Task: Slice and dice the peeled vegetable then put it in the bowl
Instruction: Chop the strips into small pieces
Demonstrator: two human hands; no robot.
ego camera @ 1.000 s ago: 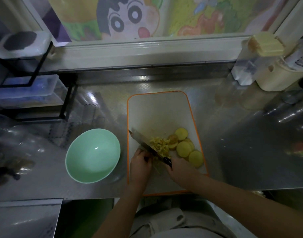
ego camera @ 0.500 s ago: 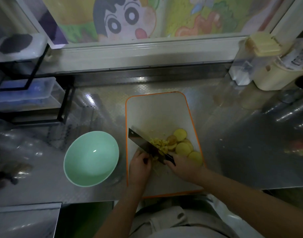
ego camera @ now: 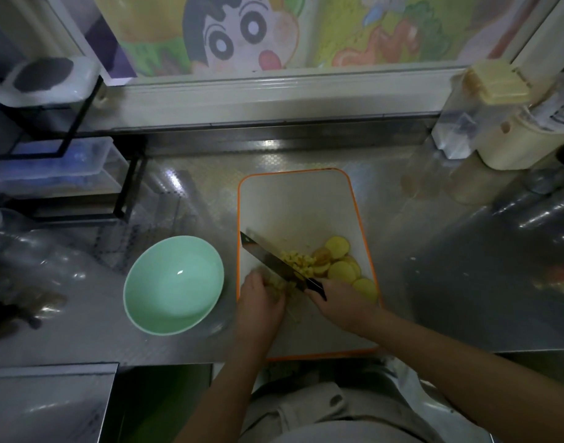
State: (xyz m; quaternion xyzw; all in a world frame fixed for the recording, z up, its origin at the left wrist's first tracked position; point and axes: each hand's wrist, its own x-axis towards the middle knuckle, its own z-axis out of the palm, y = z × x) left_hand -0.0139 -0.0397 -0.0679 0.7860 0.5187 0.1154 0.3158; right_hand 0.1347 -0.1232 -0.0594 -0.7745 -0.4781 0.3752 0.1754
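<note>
Knife (ego camera: 267, 257) clenched by right hand (ego camera: 341, 306); pieces (ego camera: 279, 284) held under curled left hand (ego camera: 261, 298); slices (ego camera: 341, 270) crowded at board (ego camera: 359, 212) edge, grip's right.

Board (ego camera: 299, 203) sat mid-counter (ego camera: 450, 282), long side running away from the person. Bowl (ego camera: 173, 284) was on the counter just left of the board's near half, not touching it. Knife (ego camera: 274, 262) lay diagonally over the board, tip far-left, handle near-right in the right hand (ego camera: 341, 303). Diced bits (ego camera: 298, 262) were piled right of the blade, with slices (ego camera: 341, 270) overlapping further right by the board's right edge. Left hand (ego camera: 261, 300) held a chunk (ego camera: 279, 282) left of the blade. Rack (ego camera: 127, 193) stood far left, containers (ego camera: 485, 116) back right.
</note>
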